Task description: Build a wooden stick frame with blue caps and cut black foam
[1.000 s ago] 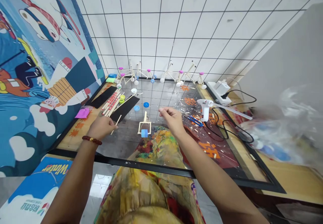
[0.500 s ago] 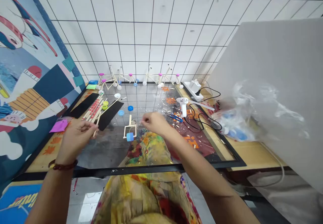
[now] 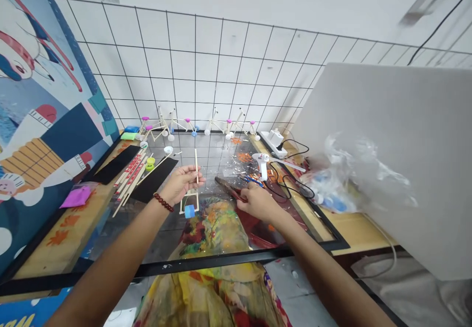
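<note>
My left hand [image 3: 185, 182] pinches a thin wooden stick [image 3: 196, 162], which stands upright from the fingers. Just under that hand lies a small stick frame [image 3: 198, 202] with a blue bottle cap [image 3: 189, 211] at its near end; the hand covers part of it. My right hand [image 3: 258, 201] is closed round the red handles of a tool with long dark jaws [image 3: 226, 185], pointing left toward the stick. Whether it is pliers or shears I cannot tell. Beyond the right hand lie blue-handled scissors [image 3: 252, 179], partly hidden.
A white glue gun [image 3: 261, 164] with a black cord lies to the right, before a power strip [image 3: 273, 145]. Stick models [image 3: 212, 123] line the back edge. Sticks [image 3: 131, 172], yellow caps [image 3: 150, 163] and black sheets [image 3: 118, 164] lie left; plastic bags [image 3: 332, 189] lie right.
My left hand has moved right with the stick, from beside the stick pile to above the frame. My right hand has moved right and down and taken hold of the red-handled tool.
</note>
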The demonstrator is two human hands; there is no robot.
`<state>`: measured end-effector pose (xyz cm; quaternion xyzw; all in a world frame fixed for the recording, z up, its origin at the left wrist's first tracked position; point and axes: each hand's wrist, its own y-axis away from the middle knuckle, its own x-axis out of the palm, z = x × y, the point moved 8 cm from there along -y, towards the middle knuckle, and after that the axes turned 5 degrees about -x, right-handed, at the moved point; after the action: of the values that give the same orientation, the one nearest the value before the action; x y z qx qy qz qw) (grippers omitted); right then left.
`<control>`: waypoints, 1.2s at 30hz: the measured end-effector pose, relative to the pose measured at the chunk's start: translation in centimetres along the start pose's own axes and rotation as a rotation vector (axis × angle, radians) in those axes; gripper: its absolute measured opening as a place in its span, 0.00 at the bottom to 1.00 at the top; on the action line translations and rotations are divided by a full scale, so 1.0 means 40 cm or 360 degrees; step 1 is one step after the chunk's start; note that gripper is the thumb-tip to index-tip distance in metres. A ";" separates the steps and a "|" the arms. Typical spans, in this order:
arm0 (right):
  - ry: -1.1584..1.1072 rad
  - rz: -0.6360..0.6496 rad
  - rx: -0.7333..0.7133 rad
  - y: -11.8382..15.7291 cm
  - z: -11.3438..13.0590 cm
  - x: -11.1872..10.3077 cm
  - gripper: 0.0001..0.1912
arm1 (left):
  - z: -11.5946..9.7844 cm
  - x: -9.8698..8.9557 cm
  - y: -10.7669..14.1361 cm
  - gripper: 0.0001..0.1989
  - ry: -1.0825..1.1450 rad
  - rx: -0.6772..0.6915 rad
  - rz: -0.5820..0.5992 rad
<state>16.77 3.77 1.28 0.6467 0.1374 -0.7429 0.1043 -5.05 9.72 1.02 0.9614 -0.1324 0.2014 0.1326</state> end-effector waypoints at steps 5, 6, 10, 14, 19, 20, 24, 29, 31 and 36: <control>-0.0713 -0.0247 0.0236 -0.017 -0.035 -0.010 0.20 | 0.036 0.000 0.008 0.08 0.0091 -0.0077 0.0080; -0.1016 -0.0256 0.0314 -0.017 -0.042 -0.001 0.22 | 0.038 -0.001 0.013 0.09 0.0096 -0.0078 0.0094; -0.2251 -0.0106 0.0493 -0.021 -0.016 0.028 0.20 | 0.035 -0.002 0.029 0.14 0.0117 -0.0070 0.0124; -0.2734 0.0277 0.0458 -0.022 0.050 0.024 0.18 | 0.033 0.007 0.037 0.12 0.0084 -0.0095 0.0155; -0.2448 0.0328 0.0410 -0.025 0.072 0.020 0.20 | 0.031 0.021 0.047 0.10 0.0004 -0.0080 0.0216; -0.2363 0.0305 0.0389 -0.026 0.074 0.019 0.20 | 0.031 0.024 0.049 0.10 -0.0010 -0.0085 0.0222; -0.1970 0.0197 0.0232 -0.034 0.077 0.005 0.22 | 0.031 0.030 0.059 0.12 -0.0064 -0.0145 0.0239; -0.1667 0.0143 0.0128 -0.041 0.073 -0.008 0.18 | 0.028 0.030 0.064 0.13 -0.0092 -0.0169 0.0272; -0.1595 0.0109 0.0066 -0.041 0.071 -0.017 0.16 | 0.035 0.031 0.063 0.14 -0.0120 -0.0204 0.0294; -0.1397 0.0047 -0.0105 -0.032 0.071 -0.035 0.14 | 0.053 0.036 0.059 0.11 -0.0174 -0.0221 0.0317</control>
<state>13.89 3.95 3.12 0.2681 0.0944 -0.9409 0.1840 -3.78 6.57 0.24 0.9416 -0.2477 0.1514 0.1707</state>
